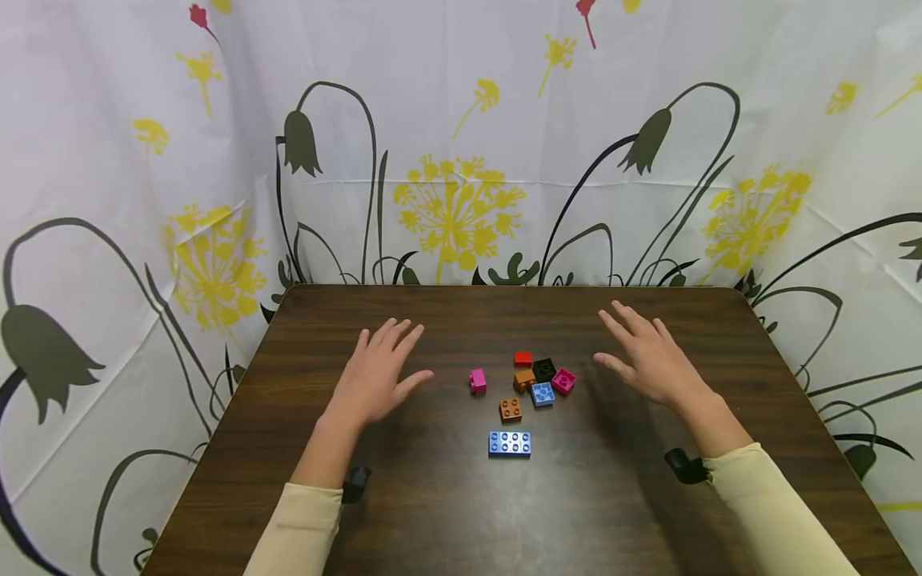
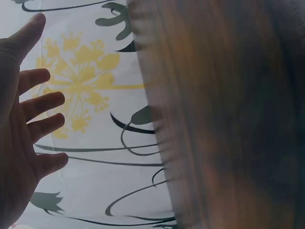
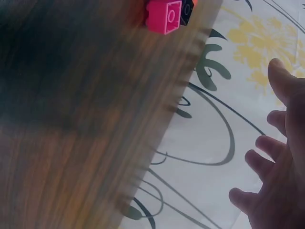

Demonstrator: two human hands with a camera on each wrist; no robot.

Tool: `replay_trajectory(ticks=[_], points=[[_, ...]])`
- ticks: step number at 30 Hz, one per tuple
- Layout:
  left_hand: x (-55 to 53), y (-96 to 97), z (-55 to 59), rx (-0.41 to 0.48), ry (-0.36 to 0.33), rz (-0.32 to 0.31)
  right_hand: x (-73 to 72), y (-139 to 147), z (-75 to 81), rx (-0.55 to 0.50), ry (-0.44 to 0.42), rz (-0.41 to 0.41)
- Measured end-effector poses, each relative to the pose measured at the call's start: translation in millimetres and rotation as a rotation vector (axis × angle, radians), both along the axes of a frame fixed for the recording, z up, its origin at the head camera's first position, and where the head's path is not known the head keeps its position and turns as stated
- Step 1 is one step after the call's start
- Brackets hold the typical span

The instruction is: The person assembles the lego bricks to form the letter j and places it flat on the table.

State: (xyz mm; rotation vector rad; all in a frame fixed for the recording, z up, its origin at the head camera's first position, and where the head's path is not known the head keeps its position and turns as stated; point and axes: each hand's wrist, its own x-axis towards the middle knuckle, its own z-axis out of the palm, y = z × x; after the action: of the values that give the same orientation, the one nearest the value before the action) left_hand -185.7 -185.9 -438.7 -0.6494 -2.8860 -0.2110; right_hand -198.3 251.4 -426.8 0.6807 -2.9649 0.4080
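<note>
Both hands hover over the table with fingers spread and hold nothing. My left hand (image 1: pixel 376 376) is left of a group of toy building bricks, nearest to a pink brick (image 1: pixel 478 382) lying on its side. On the other side, my right hand (image 1: pixel 651 360) is closest to a second pink brick (image 1: pixel 563 382). Between them sit a red brick (image 1: pixel 523 360), a black brick (image 1: pixel 544 370), an orange brick (image 1: pixel 524 380) and a small blue brick (image 1: pixel 543 394), bunched together. Nearer to me lie a brown-orange brick (image 1: pixel 510 410) and a longer blue brick (image 1: pixel 509 444).
The bricks lie on a dark wood-grain table (image 1: pixel 432 512). Behind its far edge hangs a white curtain (image 1: pixel 461 104) printed with yellow and grey-green flowers. Each wrist wears a dark camera, and the sleeves (image 1: pixel 771 504) are pale yellow.
</note>
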Motion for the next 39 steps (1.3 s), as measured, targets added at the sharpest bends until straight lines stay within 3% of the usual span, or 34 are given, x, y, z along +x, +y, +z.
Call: replay_trajectory(ticks=[7,14,20,26,32,39], points=[[11.2,19.2,-16.3,0.067,0.012,-0.122,2.4,-8.9,-7.5,-0.011,-0.03,0.033],[29.1,45.2,-34.2,0.133,-0.117,-0.21,7.2,-25.9,-32.0,0.005,-0.054,0.011],[43.4,67.6,-43.2,0.058,-0.233,-0.217,7.9,-41.2,-60.8,-0.015,-0.115,-0.057],[48.8,85.6,-55.7,0.012,-0.221,-0.242,6.8,-52.7,-82.3,-0.021,-0.15,-0.145],[52.5,96.1,-64.2,0.001,-0.234,-0.235,6.5,-61.5,-89.0,-0.015,-0.135,-0.217],[52.3,102.2,-66.5,-0.003,-0.244,-0.208,5.9,-62.8,-90.7,-0.055,-0.117,-0.252]])
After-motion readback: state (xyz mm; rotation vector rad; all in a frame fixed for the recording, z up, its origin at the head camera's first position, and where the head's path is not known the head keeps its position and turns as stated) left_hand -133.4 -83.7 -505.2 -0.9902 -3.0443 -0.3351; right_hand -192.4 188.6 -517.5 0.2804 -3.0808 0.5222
